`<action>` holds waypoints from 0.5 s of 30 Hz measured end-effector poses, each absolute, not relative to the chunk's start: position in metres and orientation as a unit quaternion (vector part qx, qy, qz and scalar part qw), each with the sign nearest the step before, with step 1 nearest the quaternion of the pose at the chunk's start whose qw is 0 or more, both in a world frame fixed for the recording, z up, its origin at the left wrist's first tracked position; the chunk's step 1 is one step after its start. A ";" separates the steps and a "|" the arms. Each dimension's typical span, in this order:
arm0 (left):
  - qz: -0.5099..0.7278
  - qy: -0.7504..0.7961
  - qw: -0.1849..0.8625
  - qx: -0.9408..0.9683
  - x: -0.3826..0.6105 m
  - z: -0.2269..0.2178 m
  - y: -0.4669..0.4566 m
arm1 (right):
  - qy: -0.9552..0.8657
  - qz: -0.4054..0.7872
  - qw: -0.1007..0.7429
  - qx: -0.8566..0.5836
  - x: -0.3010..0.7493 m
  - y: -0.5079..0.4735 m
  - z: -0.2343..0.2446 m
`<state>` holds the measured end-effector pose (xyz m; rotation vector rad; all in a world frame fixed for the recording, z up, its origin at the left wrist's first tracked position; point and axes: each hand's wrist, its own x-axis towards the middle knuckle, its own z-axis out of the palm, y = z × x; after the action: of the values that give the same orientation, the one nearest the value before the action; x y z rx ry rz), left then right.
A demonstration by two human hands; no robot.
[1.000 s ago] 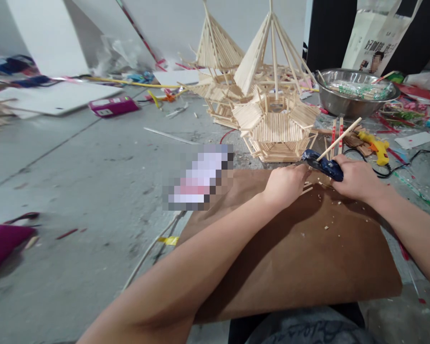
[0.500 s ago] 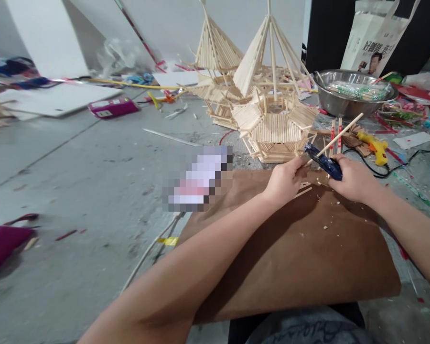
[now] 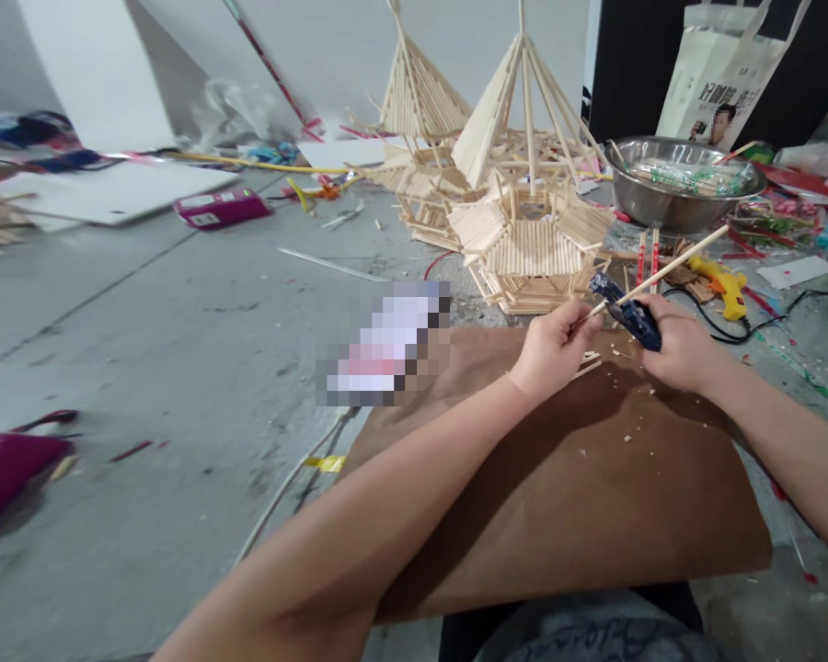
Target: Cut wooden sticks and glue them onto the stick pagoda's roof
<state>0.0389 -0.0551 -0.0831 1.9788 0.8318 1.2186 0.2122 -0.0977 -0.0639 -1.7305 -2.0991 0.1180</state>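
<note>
My left hand [image 3: 550,345] is closed in a pinch on one end of a long wooden stick [image 3: 669,267] that slants up to the right. My right hand [image 3: 677,345] grips a dark blue hand tool [image 3: 626,313] whose nose meets the stick close to my left fingers. Both hands hover over the far edge of a brown cardboard sheet [image 3: 580,496] strewn with small wood chips. A few short cut sticks [image 3: 589,364] lie under my left hand. Just beyond stands a hexagonal stick-built model [image 3: 531,253].
More stick towers [image 3: 420,119] rise behind the model. A steel bowl [image 3: 676,188] with wrapped sticks, a yellow glue gun [image 3: 724,280] with a black cord, and a paper bag [image 3: 724,74] are at the right. A pink box [image 3: 221,207] and white boards [image 3: 110,188] lie on the grey floor.
Both hands have lifted slightly off the cardboard. The stick has slid rightward and now reaches farther toward the glue gun, with the tool raised alongside it.
</note>
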 end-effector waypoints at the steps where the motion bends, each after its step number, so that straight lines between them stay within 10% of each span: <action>1: 0.466 0.312 0.335 0.757 0.039 -0.083 -0.055 | -0.756 0.042 0.212 -0.618 0.212 -0.098 -0.064; 15: 0.381 0.245 0.514 0.728 0.034 -0.073 -0.049 | -0.769 0.040 0.237 -0.592 0.218 -0.098 -0.069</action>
<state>0.0341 -0.0491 -0.0727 1.7499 0.5890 0.9157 0.2181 -0.0976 -0.0692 -1.6231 -2.1083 0.1093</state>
